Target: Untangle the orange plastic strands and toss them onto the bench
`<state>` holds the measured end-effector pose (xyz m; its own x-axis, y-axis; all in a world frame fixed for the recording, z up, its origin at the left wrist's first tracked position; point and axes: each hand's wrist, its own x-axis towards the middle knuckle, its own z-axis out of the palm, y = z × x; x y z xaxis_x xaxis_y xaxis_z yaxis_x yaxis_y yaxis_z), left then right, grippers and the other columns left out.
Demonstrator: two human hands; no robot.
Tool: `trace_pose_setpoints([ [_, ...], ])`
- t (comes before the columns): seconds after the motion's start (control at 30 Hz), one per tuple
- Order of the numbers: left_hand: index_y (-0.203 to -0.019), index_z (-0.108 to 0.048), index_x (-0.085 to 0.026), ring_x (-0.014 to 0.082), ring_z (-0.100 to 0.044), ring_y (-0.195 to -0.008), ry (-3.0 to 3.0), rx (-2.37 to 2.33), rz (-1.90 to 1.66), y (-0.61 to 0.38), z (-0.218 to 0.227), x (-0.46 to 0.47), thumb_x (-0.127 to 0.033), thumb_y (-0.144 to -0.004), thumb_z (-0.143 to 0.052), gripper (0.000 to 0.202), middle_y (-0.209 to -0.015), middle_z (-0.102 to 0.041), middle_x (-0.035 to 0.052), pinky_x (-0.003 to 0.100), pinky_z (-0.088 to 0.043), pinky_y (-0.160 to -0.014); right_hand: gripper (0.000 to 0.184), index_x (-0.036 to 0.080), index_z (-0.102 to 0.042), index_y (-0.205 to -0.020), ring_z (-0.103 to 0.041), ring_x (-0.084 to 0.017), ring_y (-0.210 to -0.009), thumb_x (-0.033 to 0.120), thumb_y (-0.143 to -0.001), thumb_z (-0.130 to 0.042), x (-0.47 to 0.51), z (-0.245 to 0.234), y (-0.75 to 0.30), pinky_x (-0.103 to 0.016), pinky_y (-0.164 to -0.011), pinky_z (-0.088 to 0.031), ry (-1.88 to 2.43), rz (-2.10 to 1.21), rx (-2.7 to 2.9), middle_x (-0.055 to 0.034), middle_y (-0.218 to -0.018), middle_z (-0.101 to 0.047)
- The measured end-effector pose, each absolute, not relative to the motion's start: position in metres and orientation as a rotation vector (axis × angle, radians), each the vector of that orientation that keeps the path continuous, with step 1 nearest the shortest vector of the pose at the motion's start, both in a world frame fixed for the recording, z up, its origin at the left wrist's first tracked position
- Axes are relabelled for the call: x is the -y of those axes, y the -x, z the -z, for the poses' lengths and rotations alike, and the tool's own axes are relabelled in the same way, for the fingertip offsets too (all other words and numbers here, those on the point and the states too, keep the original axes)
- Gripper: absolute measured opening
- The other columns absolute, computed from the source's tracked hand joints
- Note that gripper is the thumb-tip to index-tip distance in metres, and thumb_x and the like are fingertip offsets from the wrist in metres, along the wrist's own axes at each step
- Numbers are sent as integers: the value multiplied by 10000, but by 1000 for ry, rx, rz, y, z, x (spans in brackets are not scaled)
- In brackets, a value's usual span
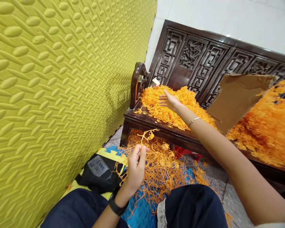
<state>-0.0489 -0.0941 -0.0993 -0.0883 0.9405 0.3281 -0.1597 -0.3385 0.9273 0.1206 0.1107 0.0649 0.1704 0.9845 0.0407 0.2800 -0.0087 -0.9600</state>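
Note:
In the head view my left hand [136, 165], with a black band on its wrist, pinches the lower end of a small orange branched plastic sprig [144, 136]. The sprig points up, with a few curled tips still on its branches. My right hand [170, 100] stretches over a heap of small orange plastic pieces [190, 107] on the dark wooden bench [161, 125]. Its fingers are spread and nothing shows in them. Below the bench, between my knees, lies a tangle of thin orange stems [163, 172].
A tall yellow textured foam mat [61, 79] stands at my left. Cardboard [239, 95] leans on the bench, dividing off a second orange heap [273, 129]. A black bag [98, 175] lies by my left knee. Blue matting [142, 210] and something red [186, 152] show below.

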Motion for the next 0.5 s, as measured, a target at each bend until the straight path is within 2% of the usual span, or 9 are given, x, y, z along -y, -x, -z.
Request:
trace_pose_setpoints([
  [0.07,-754,-528,-176,83,-275,-462,-1322,-959,-1595,48,102,93,-403,-919,-417,302,-546,-286,-71,206,-225,-441,358,144,-567,-785,-607,-148,-678,434,-932,-417,-87,-54,-111,-234,-600,-489,1520,-996,1229,-94,-809,-633],
  [0.13,-763,-534,-178,83,-306,-455,-1386,-1000,-1634,48,106,90,-373,-929,-408,285,-538,-318,-68,202,-249,-446,332,153,-521,-726,-583,-133,-597,377,-941,-405,-61,-38,-103,-232,-559,-470,1566,-1041,1147,-72,-725,-609],
  [0.23,-777,-532,-178,77,-345,-410,-1598,-1129,-1756,48,112,84,-303,-939,-389,250,-508,-379,-68,205,-259,-436,323,178,-457,-698,-571,-113,-574,296,-962,-313,-24,-14,-93,-223,-581,-474,1590,-1109,1016,-51,-675,-578],
  [0.3,-806,-540,-172,82,-422,-404,-1804,-1226,-1844,49,116,79,-261,-941,-378,229,-519,-480,-44,209,-292,-444,307,182,-455,-702,-575,-111,-585,269,-956,-305,-2,-1,-86,-229,-616,-487,1587,-1175,958,-49,-671,-577],
  [0.4,-826,-546,-158,106,-532,-431,-2095,-1344,-1936,48,122,72,-223,-957,-348,246,-546,-586,4,215,-341,-462,374,161,-524,-739,-592,-140,-604,416,-941,-339,23,7,-75,-264,-628,-496,1560,-1370,938,-72,-670,-598],
  [0.5,-796,-542,-152,115,-540,-402,-2291,-1415,-1965,43,125,69,-197,-972,-321,286,-494,-575,6,222,-335,-440,530,145,-571,-738,-596,-157,-602,557,-916,-290,37,6,-62,-271,-620,-481,1519,-1552,991,-78,-623,-599],
])
